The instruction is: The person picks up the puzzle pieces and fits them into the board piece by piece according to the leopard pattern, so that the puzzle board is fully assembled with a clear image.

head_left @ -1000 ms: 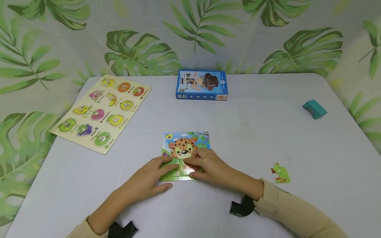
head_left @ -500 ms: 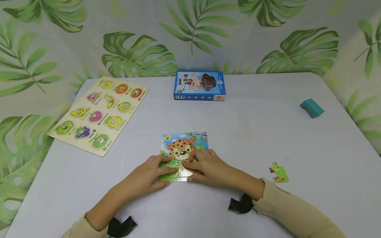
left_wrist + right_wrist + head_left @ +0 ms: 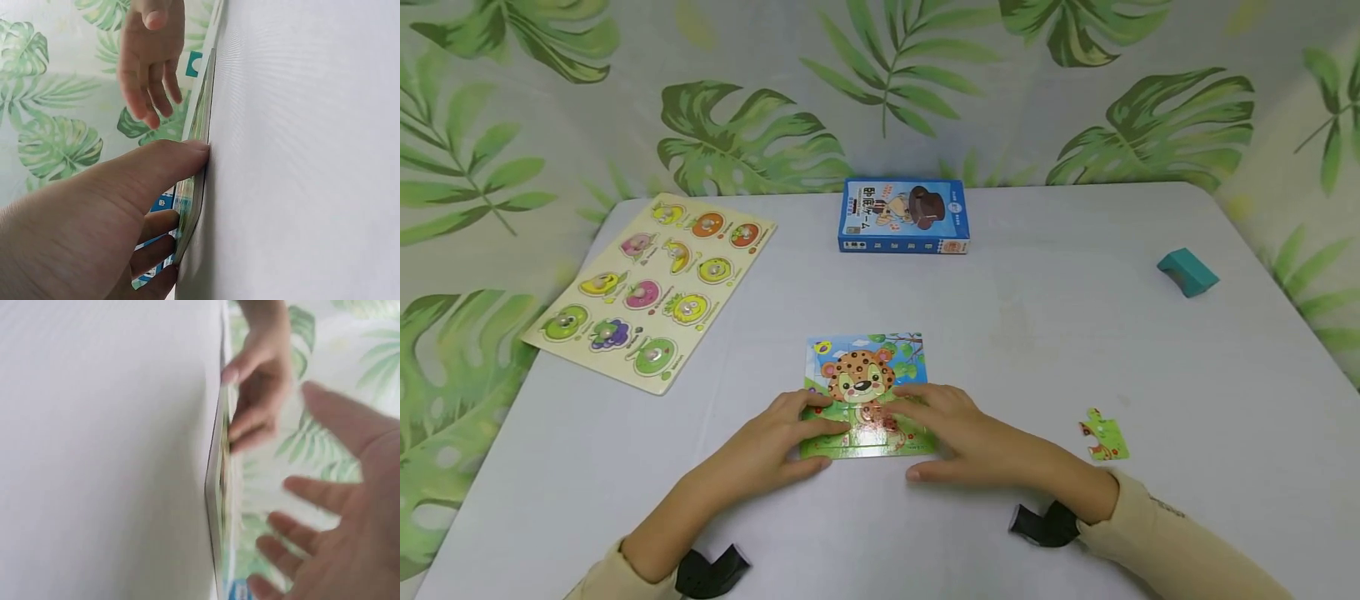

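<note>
A leopard jigsaw puzzle [image 3: 865,375] lies flat at the middle of the table in the head view. My left hand [image 3: 775,442] rests on its lower left part, fingers on the picture. The left thumb [image 3: 181,153] touches the near edge of the puzzle in the left wrist view. Above the puzzle's lower right side is my right hand [image 3: 977,433], fingers spread and holding nothing. In the right wrist view that hand's fingers [image 3: 287,531] stand apart from the board. A loose green puzzle piece [image 3: 1105,435] lies to the right, beyond the right forearm.
At the back left lies a wooden fruit peg board [image 3: 692,283]. A blue card-game box [image 3: 904,215] stands at the back middle. A teal arch-shaped block [image 3: 1189,272] is at the far right. Leaf-printed cloth [image 3: 752,137] hangs behind the table.
My right hand has lifted off the puzzle and moved right, its fingers opening and uncovering the leopard's body. The left hand has stayed nearly in place.
</note>
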`<state>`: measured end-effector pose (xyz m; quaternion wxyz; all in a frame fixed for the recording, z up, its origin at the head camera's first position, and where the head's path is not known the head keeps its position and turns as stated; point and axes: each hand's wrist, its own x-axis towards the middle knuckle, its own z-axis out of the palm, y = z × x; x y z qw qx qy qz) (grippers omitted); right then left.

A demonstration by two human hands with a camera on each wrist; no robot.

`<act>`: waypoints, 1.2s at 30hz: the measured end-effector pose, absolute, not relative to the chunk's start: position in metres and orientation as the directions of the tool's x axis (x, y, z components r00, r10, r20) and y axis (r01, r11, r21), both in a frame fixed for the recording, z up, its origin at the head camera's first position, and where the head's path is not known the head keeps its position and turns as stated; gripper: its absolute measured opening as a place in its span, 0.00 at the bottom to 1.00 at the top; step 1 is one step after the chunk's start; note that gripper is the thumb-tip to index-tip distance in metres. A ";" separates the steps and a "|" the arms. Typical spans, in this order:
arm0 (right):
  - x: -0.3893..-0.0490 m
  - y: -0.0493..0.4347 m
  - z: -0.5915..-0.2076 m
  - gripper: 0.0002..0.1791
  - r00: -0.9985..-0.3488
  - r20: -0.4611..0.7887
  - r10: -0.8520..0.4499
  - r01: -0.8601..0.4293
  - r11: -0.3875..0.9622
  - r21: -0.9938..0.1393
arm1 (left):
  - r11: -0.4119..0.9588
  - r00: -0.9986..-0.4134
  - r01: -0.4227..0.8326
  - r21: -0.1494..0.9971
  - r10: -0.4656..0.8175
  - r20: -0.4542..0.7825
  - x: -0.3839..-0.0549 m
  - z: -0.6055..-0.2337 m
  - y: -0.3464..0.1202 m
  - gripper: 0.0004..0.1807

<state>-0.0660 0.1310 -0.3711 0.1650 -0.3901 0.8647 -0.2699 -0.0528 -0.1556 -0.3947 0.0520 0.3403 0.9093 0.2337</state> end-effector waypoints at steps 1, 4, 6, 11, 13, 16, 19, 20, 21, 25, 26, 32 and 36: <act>-0.066 0.136 -0.367 0.39 -0.655 -0.055 -0.754 -0.571 0.541 -0.617 | 0.659 -0.764 0.594 0.462 0.642 0.066 -0.053 -0.395 -0.156 0.21; -0.063 0.155 -0.355 0.39 -0.699 0.018 -0.715 -0.550 0.522 -0.652 | 0.660 -0.766 0.590 0.465 0.639 0.065 -0.053 -0.395 -0.156 0.21; -0.060 0.169 -0.348 0.39 -0.725 0.078 -0.685 -0.559 0.517 -0.649 | 0.662 -0.768 0.587 0.466 0.638 0.061 -0.052 -0.395 -0.155 0.21; -0.052 0.203 -0.334 0.43 -0.772 0.204 -0.602 -0.584 0.544 -0.603 | 0.659 -0.769 0.584 0.473 0.636 0.064 -0.052 -0.395 -0.156 0.21; -0.049 0.216 -0.333 0.45 -0.782 0.247 -0.572 -0.586 0.543 -0.601 | 0.656 -0.770 0.584 0.478 0.635 0.069 -0.052 -0.396 -0.156 0.21; -0.044 0.234 -0.336 0.49 -0.791 0.315 -0.524 -0.591 0.523 -0.614 | 0.654 -0.771 0.581 0.484 0.633 0.070 -0.052 -0.396 -0.156 0.21; -0.038 0.249 -0.341 0.50 -0.833 0.320 -0.451 -0.539 0.533 -0.653 | 0.652 -0.773 0.577 0.492 0.631 0.069 -0.052 -0.396 -0.156 0.21; -0.035 0.254 -0.343 0.50 -0.856 0.303 -0.419 -0.504 0.542 -0.673 | 0.651 -0.773 0.575 0.495 0.631 0.068 -0.052 -0.396 -0.156 0.21; -0.033 0.259 -0.345 0.50 -0.874 0.290 -0.391 -0.474 0.544 -0.693 | 0.651 -0.773 0.573 0.498 0.631 0.066 -0.052 -0.396 -0.156 0.21; -0.029 0.273 -0.353 0.50 -0.905 0.269 -0.329 -0.417 0.568 -0.709 | 0.652 -0.775 0.568 0.502 0.629 0.061 -0.052 -0.396 -0.156 0.21; -0.029 0.275 -0.355 0.50 -0.902 0.281 -0.329 -0.427 0.573 -0.699 | 0.652 -0.775 0.567 0.503 0.629 0.059 -0.052 -0.396 -0.156 0.21; -0.028 0.289 -0.371 0.50 -0.907 0.285 -0.311 -0.420 0.603 -0.678 | 0.651 -0.776 0.565 0.507 0.628 0.058 -0.052 -0.396 -0.156 0.21; -0.029 0.298 -0.381 0.48 -0.924 0.241 -0.297 -0.379 0.622 -0.685 | 0.653 -0.777 0.564 0.506 0.626 0.060 -0.052 -0.397 -0.156 0.21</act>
